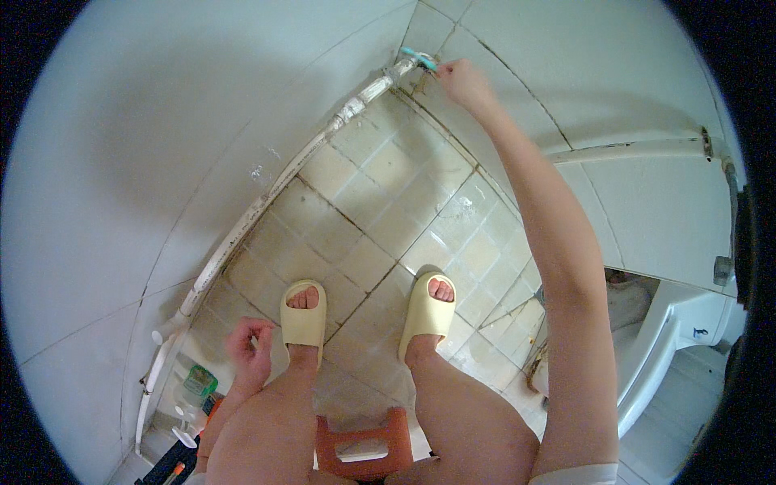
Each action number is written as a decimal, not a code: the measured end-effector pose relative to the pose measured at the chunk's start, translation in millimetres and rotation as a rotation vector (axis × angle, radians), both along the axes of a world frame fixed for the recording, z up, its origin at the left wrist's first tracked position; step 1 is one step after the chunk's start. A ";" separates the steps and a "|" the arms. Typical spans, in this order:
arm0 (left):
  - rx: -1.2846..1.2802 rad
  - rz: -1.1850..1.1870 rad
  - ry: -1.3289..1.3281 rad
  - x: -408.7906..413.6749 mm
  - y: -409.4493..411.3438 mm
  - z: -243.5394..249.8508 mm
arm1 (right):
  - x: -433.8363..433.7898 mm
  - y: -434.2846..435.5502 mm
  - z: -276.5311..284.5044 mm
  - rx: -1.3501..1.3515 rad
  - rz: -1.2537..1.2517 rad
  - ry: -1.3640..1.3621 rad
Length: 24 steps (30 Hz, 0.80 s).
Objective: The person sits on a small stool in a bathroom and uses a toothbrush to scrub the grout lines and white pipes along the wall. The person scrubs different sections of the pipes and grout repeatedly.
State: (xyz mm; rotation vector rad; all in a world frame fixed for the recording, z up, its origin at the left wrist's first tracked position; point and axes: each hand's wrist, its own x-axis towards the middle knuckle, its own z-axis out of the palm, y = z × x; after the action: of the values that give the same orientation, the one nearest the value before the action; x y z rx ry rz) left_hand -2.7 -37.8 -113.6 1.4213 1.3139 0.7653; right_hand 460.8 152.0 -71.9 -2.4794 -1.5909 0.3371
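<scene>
At the top of the head view, my right hand (pixel 464 85) grips a turquoise brush (pixel 418 59), which looks like a toothbrush. Its far part lies against the end of a white pipe (pixel 364 100) in the corner where two tiled walls meet. The bristles are too small to make out. My left hand (pixel 251 345) hangs at lower left beside my left leg, fingers curled and slightly blurred, with nothing visible in it.
The pipe runs along the left wall above the tiled floor (pixel 364 242). A red plastic stool (pixel 364 467) is beneath me. Bottles, one green (pixel 200 382), stand at lower left. A white washing machine or similar appliance (pixel 661 345) is at right, near another wall pipe (pixel 630 150).
</scene>
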 end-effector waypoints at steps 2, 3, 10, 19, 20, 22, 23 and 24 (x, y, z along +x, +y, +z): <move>0.030 -0.080 0.035 7.9 4.3 6.7 | 39.8 1.5 -14.0 0.047 -0.058 -0.036; 0.048 -0.117 0.056 9.8 7.5 9.8 | 58.1 0.0 -20.6 0.072 -0.083 -0.051; -0.052 0.036 0.022 -5.8 -2.1 0.1 | 41.7 -36.2 -9.8 -0.009 -0.158 0.134; 0.003 -0.022 0.083 0.9 2.0 3.4 | 24.1 31.4 -40.6 0.133 -0.347 0.891; 0.000 -0.001 0.064 2.3 0.8 0.8 | 25.7 35.2 -44.5 0.090 -0.486 1.584; 0.007 0.003 0.056 3.8 0.7 -0.5 | -20.0 52.2 -43.0 0.296 -0.697 1.879; 0.021 -0.013 0.063 2.4 1.3 1.5 | -52.2 57.2 -34.7 0.337 -0.718 1.961; 0.037 -0.030 0.067 1.8 2.6 2.8 | -83.4 58.8 -25.6 0.382 -0.735 2.042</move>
State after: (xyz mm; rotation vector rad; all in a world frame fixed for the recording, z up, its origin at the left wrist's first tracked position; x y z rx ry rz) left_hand -0.9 -35.2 -110.9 1.5039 1.3324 0.7314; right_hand 377.3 210.8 -97.4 -0.9753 0.1403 1.4363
